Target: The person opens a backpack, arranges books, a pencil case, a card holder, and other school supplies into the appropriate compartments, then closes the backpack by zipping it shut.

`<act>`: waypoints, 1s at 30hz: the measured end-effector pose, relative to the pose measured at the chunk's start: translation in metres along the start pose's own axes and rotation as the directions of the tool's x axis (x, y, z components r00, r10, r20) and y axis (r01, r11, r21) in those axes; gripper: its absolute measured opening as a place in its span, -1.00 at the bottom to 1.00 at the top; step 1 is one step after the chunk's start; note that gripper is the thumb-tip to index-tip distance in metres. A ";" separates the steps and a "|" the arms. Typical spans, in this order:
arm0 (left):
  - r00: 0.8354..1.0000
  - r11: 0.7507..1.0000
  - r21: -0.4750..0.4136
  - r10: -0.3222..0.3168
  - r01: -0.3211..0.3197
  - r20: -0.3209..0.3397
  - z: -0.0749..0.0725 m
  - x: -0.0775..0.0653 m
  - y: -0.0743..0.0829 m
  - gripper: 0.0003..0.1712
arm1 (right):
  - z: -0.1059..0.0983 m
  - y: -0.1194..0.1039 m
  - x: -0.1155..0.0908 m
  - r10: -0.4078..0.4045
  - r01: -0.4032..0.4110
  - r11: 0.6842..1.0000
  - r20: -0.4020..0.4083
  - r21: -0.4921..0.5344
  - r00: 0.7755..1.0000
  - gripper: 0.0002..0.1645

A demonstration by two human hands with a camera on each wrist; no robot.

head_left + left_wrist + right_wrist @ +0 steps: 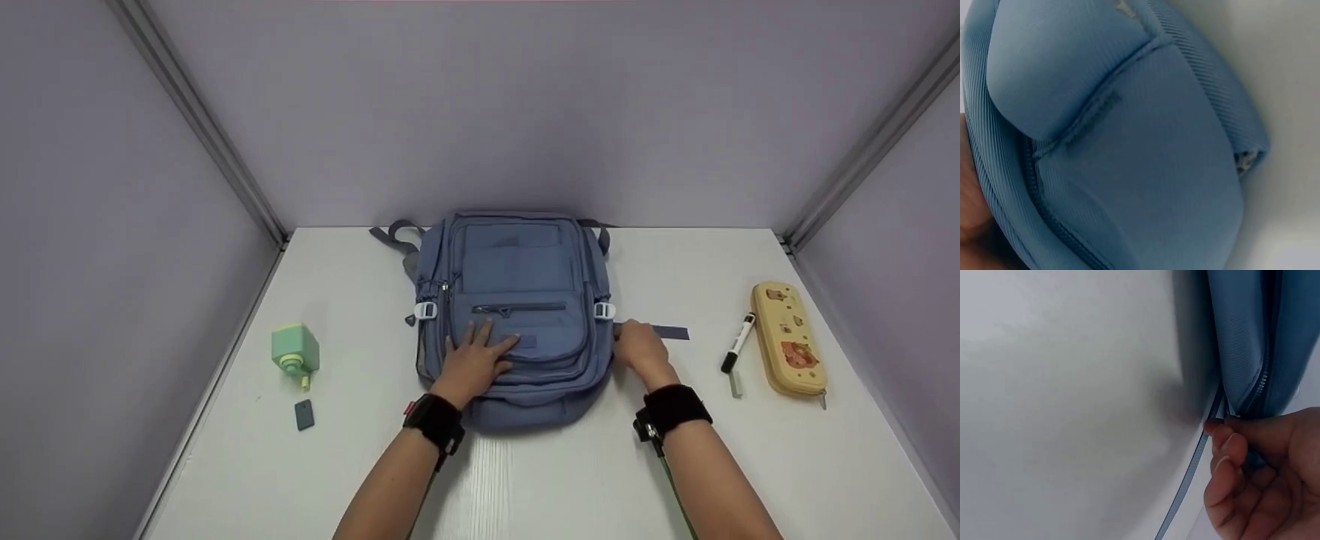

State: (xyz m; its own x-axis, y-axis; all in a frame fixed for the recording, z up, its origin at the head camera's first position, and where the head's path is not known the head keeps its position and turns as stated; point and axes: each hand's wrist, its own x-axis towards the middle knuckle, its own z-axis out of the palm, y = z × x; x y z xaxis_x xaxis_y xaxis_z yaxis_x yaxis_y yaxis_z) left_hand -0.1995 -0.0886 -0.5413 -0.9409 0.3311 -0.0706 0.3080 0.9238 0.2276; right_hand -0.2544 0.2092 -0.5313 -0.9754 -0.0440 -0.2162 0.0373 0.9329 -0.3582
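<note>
A blue backpack (525,262) lies on the white table with its front pockets facing up. My left hand (472,367) rests on its lower front, fingers spread over the pocket. At the bag's right side, the fingers of my right hand (641,349) are curled. In the right wrist view, thumb and fingertips pinch at the end of a side zipper (1262,382); a small dark blue piece (1253,460) shows inside the hand, its kind mostly hidden. A flat blue strap (670,332) runs out past this hand. The left wrist view shows mainly the bag's lower fabric (1145,152).
On the right lie a yellow pencil case (787,337), a black-and-white marker (739,343) and a small grey-green stick (736,385). To the left are a green box-shaped item (294,346) with a spout and a small dark rectangle (304,415). Walls (525,112) enclose the table.
</note>
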 end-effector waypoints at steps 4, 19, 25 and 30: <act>0.999 0.998 -0.057 -0.036 0.038 0.037 -0.002 0.003 0.002 -0.42 | -0.001 0.005 -0.004 -0.012 0.012 1.000 0.014 0.003 1.000 -0.76; 0.991 0.991 -0.068 -0.108 0.114 0.084 -0.003 0.004 0.010 -0.41 | -0.003 0.011 -0.038 -0.126 0.127 0.992 -0.038 0.003 0.991 -0.74; 0.990 0.987 -0.105 -0.111 0.119 0.084 -0.005 0.005 0.012 -0.43 | -0.005 0.010 -0.050 -0.141 0.142 0.990 -0.050 0.006 0.989 -0.77; 0.987 0.984 -0.116 -0.124 0.136 0.099 -0.005 0.006 0.012 -0.42 | -0.006 0.002 -0.060 -0.154 0.154 0.988 -0.076 -0.008 0.985 -0.77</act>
State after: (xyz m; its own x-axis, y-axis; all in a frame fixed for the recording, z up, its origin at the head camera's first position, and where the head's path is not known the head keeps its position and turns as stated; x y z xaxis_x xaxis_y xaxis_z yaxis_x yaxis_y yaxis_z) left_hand -0.2025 -0.0760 -0.5339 -0.9535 0.2310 -0.1937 0.1592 0.9315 0.3271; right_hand -0.1977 0.2158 -0.5133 -0.9831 -0.1603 -0.0887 -0.1154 0.9179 -0.3796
